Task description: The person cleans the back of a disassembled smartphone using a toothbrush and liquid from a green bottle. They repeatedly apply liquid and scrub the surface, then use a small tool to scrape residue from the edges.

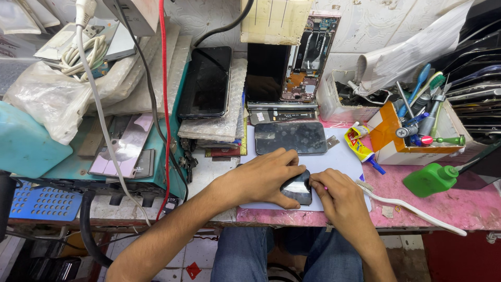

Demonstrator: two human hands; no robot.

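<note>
A dark phone [297, 189] lies on a white sheet [342, 159] at the near edge of the pink bench. My left hand [261, 177] presses over its left part and holds it down. My right hand [336, 196] rests at its right edge with the fingers pinched on a thin pink-tipped tool [325, 188] that touches the phone's side. Most of the phone is hidden under both hands. A second phone [290, 138] with a scuffed dark screen lies flat on the sheet just beyond.
A white toothbrush [412, 209] and a green bottle [430, 179] lie to the right. A yellow glue tube [359, 144] sits beside an orange box of tools [412, 133]. Phones and an opened handset [308, 57] lean at the back; a teal machine [130, 146] and cables fill the left.
</note>
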